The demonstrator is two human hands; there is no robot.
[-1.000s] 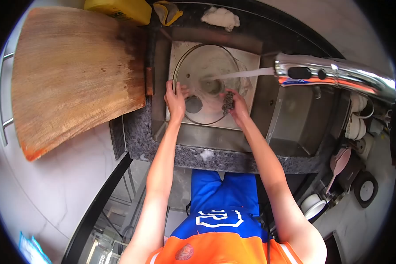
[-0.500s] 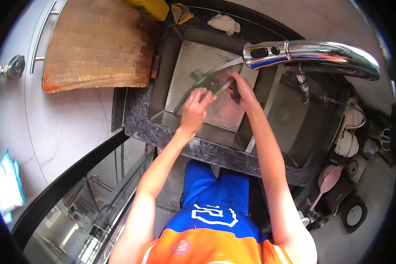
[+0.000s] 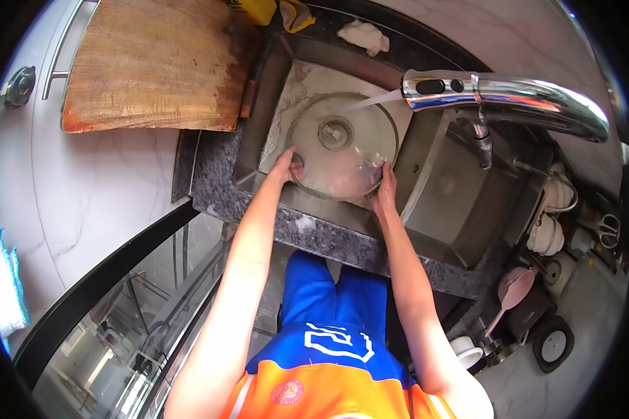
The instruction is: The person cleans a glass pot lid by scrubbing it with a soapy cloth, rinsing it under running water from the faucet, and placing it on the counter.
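Note:
A round glass lid (image 3: 321, 164) with a knob at its middle is held level over the left sink basin (image 3: 258, 150). My left hand (image 3: 286, 167) grips the lid's left rim, its fingertips reaching under the glass. On the right rim my right hand (image 3: 385, 187) is closed, partly seen through the glass. Whether the dark scrubber is still in that hand cannot be made out. Water from the chrome faucet (image 3: 440, 91) runs onto the far side of the lid.
A wooden cutting board (image 3: 157, 66) lies left of the sink. Behind the basin are a white cloth (image 3: 365, 37) and a yellow-edged cloth (image 3: 297, 17). The second basin (image 3: 447, 188), a pink ladle (image 3: 516, 288) and scissors (image 3: 608, 230) are on the right.
The lid was tilted up half a second ago and is now level. My left hand has moved back to its left rim. The view has turned, shifting the board and faucet.

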